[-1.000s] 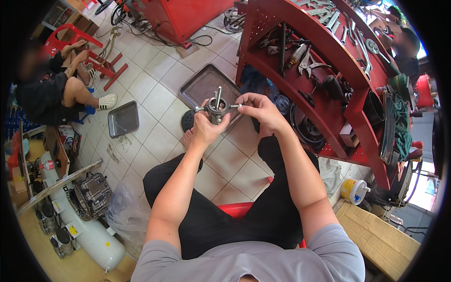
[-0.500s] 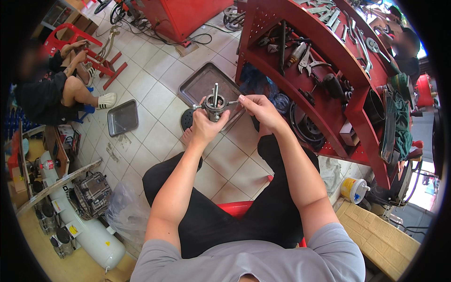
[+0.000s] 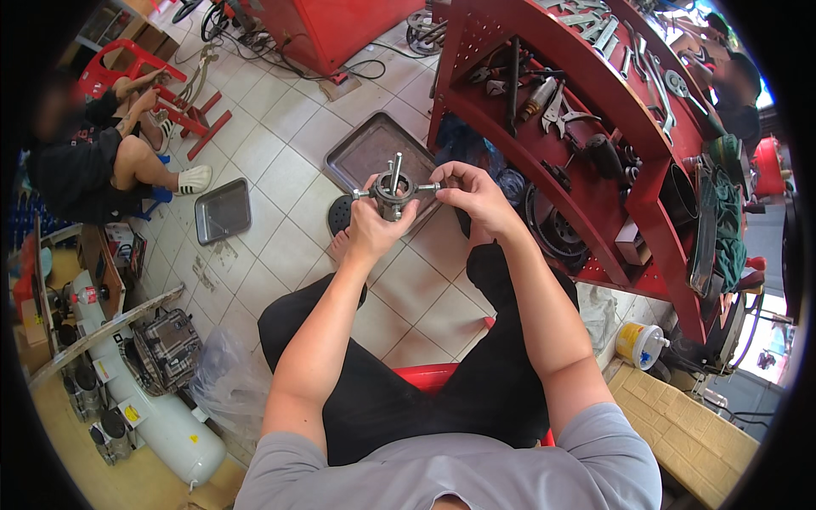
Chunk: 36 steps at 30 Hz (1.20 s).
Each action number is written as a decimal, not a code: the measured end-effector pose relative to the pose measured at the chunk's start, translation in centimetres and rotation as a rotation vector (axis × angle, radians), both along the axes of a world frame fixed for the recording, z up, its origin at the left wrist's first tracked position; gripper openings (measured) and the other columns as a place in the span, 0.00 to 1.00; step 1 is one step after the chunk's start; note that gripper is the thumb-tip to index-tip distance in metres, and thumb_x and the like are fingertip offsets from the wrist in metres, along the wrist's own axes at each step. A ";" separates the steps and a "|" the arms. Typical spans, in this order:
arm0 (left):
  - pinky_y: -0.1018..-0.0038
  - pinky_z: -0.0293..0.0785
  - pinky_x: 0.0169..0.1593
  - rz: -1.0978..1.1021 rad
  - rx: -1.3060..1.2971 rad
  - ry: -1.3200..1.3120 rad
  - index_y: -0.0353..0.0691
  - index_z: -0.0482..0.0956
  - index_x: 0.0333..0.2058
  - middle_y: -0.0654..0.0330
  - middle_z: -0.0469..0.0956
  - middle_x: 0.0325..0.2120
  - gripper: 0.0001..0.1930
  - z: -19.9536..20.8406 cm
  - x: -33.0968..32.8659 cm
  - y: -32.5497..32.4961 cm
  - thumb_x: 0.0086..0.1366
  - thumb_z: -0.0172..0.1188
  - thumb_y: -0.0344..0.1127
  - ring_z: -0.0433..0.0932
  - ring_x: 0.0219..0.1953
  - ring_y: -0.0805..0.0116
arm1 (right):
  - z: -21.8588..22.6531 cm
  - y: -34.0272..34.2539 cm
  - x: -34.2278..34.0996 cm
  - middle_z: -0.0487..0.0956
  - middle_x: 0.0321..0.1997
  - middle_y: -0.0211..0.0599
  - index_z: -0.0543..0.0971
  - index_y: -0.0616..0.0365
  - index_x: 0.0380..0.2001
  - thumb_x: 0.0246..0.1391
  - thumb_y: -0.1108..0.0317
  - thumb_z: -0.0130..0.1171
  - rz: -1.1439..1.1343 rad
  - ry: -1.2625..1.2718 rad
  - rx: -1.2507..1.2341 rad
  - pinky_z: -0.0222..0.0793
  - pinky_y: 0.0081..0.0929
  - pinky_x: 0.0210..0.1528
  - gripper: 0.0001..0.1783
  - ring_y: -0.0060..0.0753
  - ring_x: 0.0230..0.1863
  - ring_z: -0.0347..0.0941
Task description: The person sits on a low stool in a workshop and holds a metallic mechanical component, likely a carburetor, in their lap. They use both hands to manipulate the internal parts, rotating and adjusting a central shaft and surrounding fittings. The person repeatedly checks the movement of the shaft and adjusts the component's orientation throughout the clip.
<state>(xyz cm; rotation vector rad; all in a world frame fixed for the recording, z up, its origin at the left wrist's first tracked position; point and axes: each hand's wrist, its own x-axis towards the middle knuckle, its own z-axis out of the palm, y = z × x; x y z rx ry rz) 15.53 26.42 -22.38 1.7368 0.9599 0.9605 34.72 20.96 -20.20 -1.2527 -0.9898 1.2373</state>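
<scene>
My left hand (image 3: 376,231) is closed around a ring-shaped metal tool (image 3: 389,204), holding it up over the floor between my knees. A bright upright rod (image 3: 397,170) stands through the ring, and bolts stick out from its sides. At the right side bolt (image 3: 432,188) is my right hand (image 3: 472,197), thumb and curled forefinger around the bolt's outer end. Its other fingers are bent and partly hidden. Below and beyond the tool a grey metal tray (image 3: 361,151) lies on the tiles.
A smaller tray (image 3: 223,212) lies to the left. On the right stands a red tool rack (image 3: 544,170) with wrenches and pliers. Another person (image 3: 110,153) sits at the left by a red chair (image 3: 119,53). A white tank (image 3: 174,438) and a plastic bag (image 3: 228,378) are at lower left.
My right thumb has slid down and the forefinger curled up, showing more of the side bolt's end. The ring-shaped tool has shifted and tilted slightly in my left hand.
</scene>
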 end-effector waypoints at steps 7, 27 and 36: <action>0.71 0.75 0.36 -0.003 -0.061 0.002 0.36 0.78 0.32 0.59 0.80 0.28 0.11 -0.1 0.0 0.0 0.52 0.72 0.30 0.79 0.28 0.68 | -0.1 0.3 1.3 0.72 0.29 0.19 0.81 0.60 0.36 0.57 0.55 0.62 0.133 -0.053 -0.295 0.59 0.19 0.35 0.17 0.13 0.31 0.62; 0.70 0.75 0.36 0.000 -0.081 0.024 0.35 0.80 0.32 0.58 0.81 0.28 0.10 0.2 -0.1 -0.1 0.53 0.71 0.30 0.79 0.27 0.66 | 0.4 0.5 1.0 0.75 0.36 0.23 0.78 0.62 0.42 0.54 0.68 0.66 0.167 -0.031 -0.315 0.65 0.16 0.46 0.14 0.14 0.40 0.71; 0.75 0.73 0.30 0.020 0.023 -0.002 0.37 0.81 0.27 0.65 0.81 0.19 0.10 -0.7 0.0 0.2 0.55 0.73 0.34 0.77 0.22 0.76 | -0.9 0.5 1.5 0.75 0.32 0.21 0.80 0.60 0.40 0.59 0.58 0.64 0.165 -0.074 -0.380 0.60 0.15 0.35 0.15 0.12 0.32 0.65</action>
